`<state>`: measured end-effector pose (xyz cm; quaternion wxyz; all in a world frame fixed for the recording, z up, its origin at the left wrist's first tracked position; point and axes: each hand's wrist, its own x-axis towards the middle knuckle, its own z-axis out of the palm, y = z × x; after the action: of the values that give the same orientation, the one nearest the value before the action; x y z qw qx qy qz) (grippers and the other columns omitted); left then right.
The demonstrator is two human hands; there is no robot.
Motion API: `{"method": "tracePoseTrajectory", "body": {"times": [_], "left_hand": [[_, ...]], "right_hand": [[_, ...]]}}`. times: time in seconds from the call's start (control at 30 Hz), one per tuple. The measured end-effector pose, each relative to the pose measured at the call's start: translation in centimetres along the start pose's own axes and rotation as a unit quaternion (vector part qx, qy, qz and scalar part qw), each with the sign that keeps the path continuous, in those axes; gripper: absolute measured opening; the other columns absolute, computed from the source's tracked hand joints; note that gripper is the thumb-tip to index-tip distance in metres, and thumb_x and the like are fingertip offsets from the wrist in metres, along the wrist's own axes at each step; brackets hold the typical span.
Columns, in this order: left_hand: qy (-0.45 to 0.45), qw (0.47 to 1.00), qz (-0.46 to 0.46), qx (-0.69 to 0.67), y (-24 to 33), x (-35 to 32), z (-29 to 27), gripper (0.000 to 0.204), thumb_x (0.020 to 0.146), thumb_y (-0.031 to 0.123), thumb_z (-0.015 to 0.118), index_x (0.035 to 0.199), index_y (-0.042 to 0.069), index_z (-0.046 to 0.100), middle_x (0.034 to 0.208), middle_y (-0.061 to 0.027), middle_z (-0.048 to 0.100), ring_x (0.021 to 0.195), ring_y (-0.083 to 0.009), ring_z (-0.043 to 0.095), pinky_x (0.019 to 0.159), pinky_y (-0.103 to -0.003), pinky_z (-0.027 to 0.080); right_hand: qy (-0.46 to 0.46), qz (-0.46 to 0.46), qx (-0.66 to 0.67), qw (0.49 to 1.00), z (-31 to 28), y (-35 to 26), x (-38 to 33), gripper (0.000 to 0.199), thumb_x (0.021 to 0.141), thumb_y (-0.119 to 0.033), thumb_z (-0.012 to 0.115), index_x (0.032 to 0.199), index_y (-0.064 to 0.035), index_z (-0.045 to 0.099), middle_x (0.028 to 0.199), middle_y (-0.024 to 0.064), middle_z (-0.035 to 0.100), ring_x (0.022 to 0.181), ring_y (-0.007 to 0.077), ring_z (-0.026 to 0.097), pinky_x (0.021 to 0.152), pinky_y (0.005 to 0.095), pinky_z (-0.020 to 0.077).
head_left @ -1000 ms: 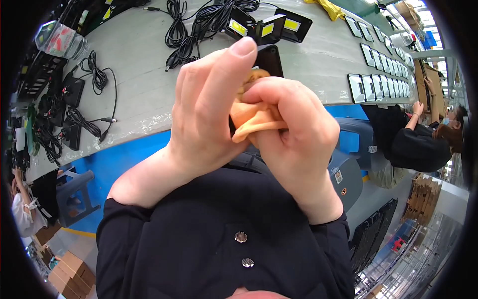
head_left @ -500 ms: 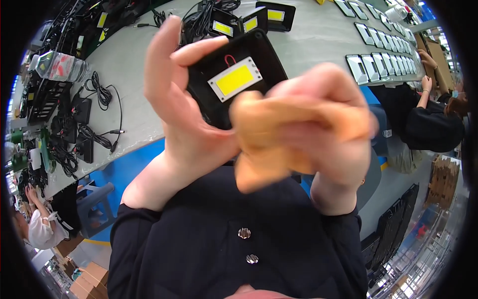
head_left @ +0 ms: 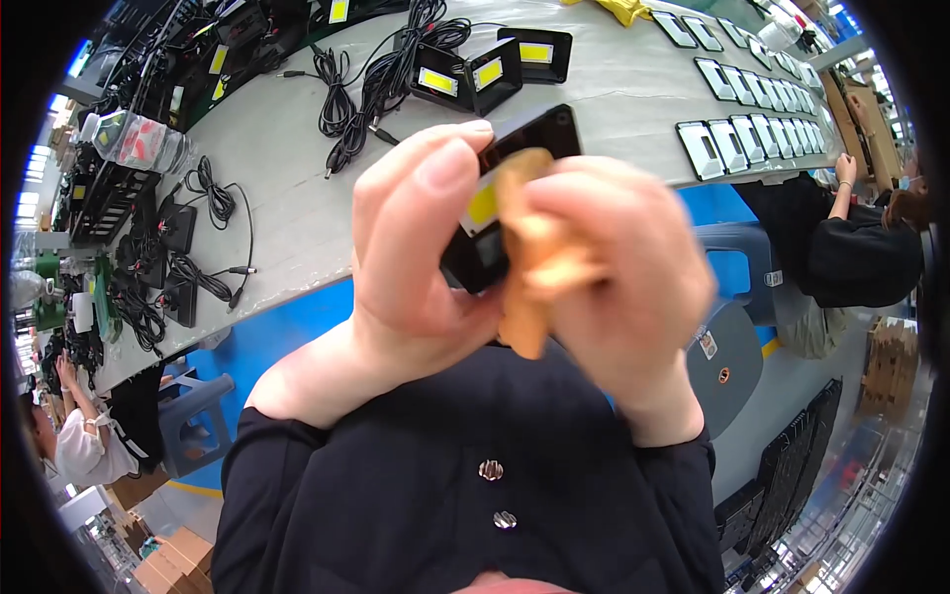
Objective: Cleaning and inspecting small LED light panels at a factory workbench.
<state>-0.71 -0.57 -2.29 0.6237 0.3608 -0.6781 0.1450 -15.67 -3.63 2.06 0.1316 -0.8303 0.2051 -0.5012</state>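
Note:
My left hand (head_left: 411,238) grips a black square lamp housing (head_left: 539,127) by its edges, tilted in front of my chest. Inside the housing sits a yellow LED panel (head_left: 482,206) with a white border, partly covered. My right hand (head_left: 633,247) is closed on an orange cloth (head_left: 549,257), bunched and blurred by motion, which lies over the right part of the housing. Whether the cloth presses on the panel or the rim is hidden by my fingers. Beyond my hands, several similar black lamp housings (head_left: 535,55) with yellow panels stand on the table.
Coiled black cables (head_left: 341,109) lie on the grey-green table (head_left: 287,163), with more cables (head_left: 213,198) at its left. Rows of white-and-black frames (head_left: 727,144) fill the right end. A yellow cloth (head_left: 618,10) lies at the back. Co-workers sit at both sides; a blue stool (head_left: 737,259) stands right.
The housing has turned more edge-on and moved slightly right and down. The cloth has gone from below the panel to over its right side, bunched tighter. The view has shifted a little.

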Motion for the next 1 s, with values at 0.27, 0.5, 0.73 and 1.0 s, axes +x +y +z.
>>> {"method": "tracePoseTrajectory", "body": {"times": [0.27, 0.5, 0.73, 1.0], "left_hand": [[-0.043, 0.988, -0.142, -0.051, 2.3, 1.0, -0.7, 0.117, 0.063, 0.011, 0.088, 0.144, 0.003, 0.003, 0.122, -0.0245, 0.047, 0.1, -0.0251, 0.058, 0.084, -0.035, 0.053], [-0.095, 0.989, -0.109, 0.016, 4.0, 3.3, -0.9, 0.128, 0.058, 0.003, 0.087, 0.145, 0.006, -0.007, 0.124, -0.025, 0.045, 0.102, -0.0272, 0.06, 0.085, -0.034, 0.055], [-0.004, 0.995, 0.01, -0.1, 4.5, 2.2, 0.4, 0.084, 0.062, 0.008, 0.086, 0.132, -0.002, 0.041, 0.118, -0.021, 0.055, 0.1, -0.0315, 0.058, 0.083, -0.037, 0.051], [-0.079, 0.991, -0.03, -0.101, 5.9, 1.0, 1.5, 0.085, 0.055, 0.002, 0.084, 0.129, -0.002, 0.043, 0.12, -0.0167, 0.056, 0.103, -0.0323, 0.057, 0.086, -0.036, 0.048]], "right_hand": [[-0.029, 0.251, 0.455, 0.854, -3.2, -1.8, -0.3, 0.013, 0.082, -0.004, 0.069, 0.088, -0.0036, 0.058, 0.083, 0.0109, 0.064, 0.075, 0.021, 0.064, 0.068, 0.0328, 0.0543], [0.127, 0.234, 0.538, 0.8, -6.9, -0.2, -3.4, 0.013, 0.09, -0.008, 0.06, 0.093, -0.0108, 0.048, 0.089, 0.0056, 0.052, 0.079, 0.0149, 0.052, 0.076, 0.0313, 0.0487], [-0.004, -0.07, -0.03, 0.997, -5.1, -3.4, -0.9, 0.021, 0.079, -0.014, 0.074, 0.093, -0.0024, 0.063, 0.09, 0.0145, 0.066, 0.079, 0.028, 0.065, 0.071, 0.0351, 0.0536], [-0.075, 0.04, -0.039, 0.996, -7.8, -3.5, -3.2, 0.031, 0.066, -0.006, 0.073, 0.094, -0.0005, 0.062, 0.091, 0.0116, 0.065, 0.082, 0.03, 0.063, 0.071, 0.0357, 0.0508]]}}
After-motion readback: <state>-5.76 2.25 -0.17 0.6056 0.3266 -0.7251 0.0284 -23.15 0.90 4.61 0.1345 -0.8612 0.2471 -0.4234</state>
